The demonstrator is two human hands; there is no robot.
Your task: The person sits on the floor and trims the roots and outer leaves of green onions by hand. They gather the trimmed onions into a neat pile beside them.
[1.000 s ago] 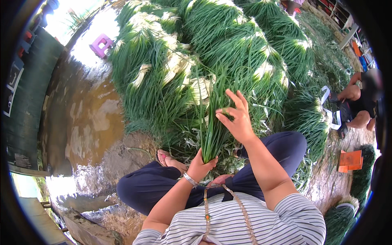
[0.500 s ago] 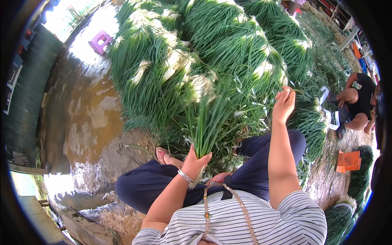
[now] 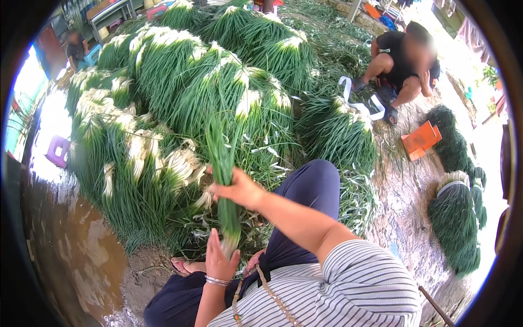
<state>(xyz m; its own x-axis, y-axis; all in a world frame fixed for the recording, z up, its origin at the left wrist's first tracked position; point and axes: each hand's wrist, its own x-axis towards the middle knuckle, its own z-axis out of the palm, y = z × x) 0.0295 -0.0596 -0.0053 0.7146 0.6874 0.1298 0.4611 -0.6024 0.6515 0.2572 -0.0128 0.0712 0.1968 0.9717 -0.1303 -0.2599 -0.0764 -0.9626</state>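
Centrally, a bunch of scallions [image 3: 229,216] is held near-upright, white end down; the right hand [image 3: 241,189] curls its fingers around the leaves, presumably keeping them together. The left hand [image 3: 220,262], fingers straight, thumb apart, flanks the base, contact unclear. Beyond lies a scallion heap [image 3: 180,90].

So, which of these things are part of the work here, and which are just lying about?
Part of the work:
- green leafy bunch, gripped by the right hand
- left hand, open beside its white end
- heaped similar bunches, probably

Apparently just lying about:
- purple stool, far left
- orange object on the ground, right
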